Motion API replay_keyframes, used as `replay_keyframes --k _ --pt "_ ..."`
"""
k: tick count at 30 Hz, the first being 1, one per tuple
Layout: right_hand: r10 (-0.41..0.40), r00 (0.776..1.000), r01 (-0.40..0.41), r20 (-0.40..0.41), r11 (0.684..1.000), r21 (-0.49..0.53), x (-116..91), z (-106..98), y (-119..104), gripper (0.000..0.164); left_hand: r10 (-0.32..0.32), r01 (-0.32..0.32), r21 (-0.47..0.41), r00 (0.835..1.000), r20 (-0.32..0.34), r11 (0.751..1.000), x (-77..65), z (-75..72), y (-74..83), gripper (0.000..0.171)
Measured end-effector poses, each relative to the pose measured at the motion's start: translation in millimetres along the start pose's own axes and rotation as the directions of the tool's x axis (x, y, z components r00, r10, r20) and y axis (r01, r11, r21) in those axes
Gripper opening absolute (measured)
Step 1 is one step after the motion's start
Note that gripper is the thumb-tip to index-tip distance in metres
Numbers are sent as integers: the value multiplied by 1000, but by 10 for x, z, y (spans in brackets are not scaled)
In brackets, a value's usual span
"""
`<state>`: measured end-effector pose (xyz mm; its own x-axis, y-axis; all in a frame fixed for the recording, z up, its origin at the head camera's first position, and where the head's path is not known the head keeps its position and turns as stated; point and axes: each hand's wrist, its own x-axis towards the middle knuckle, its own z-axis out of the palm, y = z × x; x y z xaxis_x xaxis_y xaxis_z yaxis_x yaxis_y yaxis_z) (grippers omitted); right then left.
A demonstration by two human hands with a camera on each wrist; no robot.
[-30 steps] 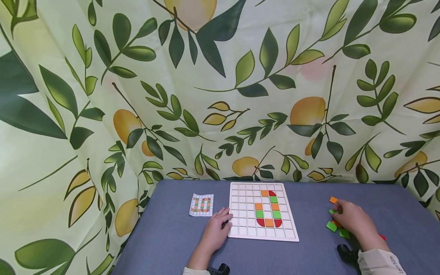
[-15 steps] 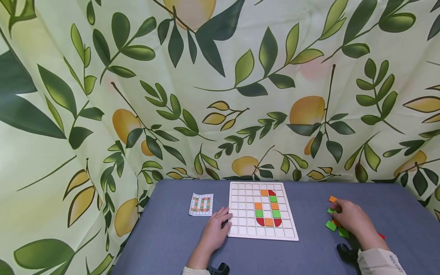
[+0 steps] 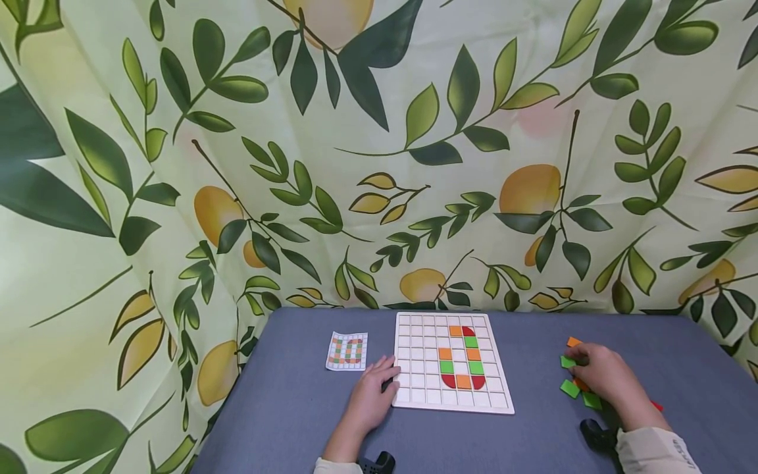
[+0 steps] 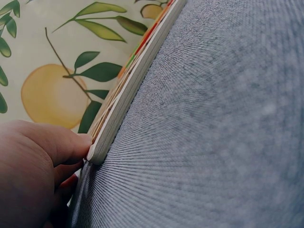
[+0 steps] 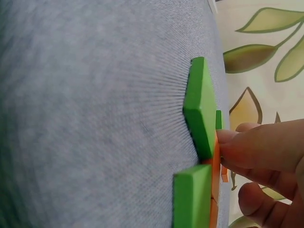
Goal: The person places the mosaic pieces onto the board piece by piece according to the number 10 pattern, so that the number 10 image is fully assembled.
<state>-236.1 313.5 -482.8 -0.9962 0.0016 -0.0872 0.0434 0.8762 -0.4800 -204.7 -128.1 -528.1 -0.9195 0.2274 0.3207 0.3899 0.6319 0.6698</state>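
A white square-grid board [image 3: 414, 396] lies on the table, with orange, green and red tiles set in its cells toward the right. My left hand [image 3: 368, 398] rests at the board's left edge; in the left wrist view the thumb [image 4: 76, 145] touches its corner. Over a loose cluster of tiles on the right, my right hand [image 3: 606, 378] reaches down with fingers bent. Its fingertips are right beside a green tile [image 3: 567, 362]. In the right wrist view the thumb [image 5: 232, 142] overlaps an orange tile [image 5: 215, 173], close to two nearer green tiles [image 5: 202, 107].
A small printed card [image 3: 347, 351] with a coloured grid pattern lies left of the board. An orange tile [image 3: 573, 342] sits beyond the right hand, and a red tile [image 3: 656, 406] shows beside the right wrist. A leaf-patterned cloth [image 3: 379, 217] hangs behind the table [image 3: 284, 408].
The green tile by my right fingertips has slid left, out from under them, and shows more fully. My right fingers have shifted slightly; the left hand and board stay put.
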Motion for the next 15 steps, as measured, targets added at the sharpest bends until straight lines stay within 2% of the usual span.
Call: replay_keyframes --k 3,10,15 --pt "-18 1000 18 -12 1000 -4 0 16 21 34 20 -20 8 1000 -12 1000 -12 2 1 27" --pt "-52 997 50 -58 998 -33 2 27 65 37 -71 72 -18 997 42 997 10 -12 27 28" --pt "-70 997 68 -33 996 -61 17 22 88 42 -76 77 -23 996 42 997 17 1 14 28"
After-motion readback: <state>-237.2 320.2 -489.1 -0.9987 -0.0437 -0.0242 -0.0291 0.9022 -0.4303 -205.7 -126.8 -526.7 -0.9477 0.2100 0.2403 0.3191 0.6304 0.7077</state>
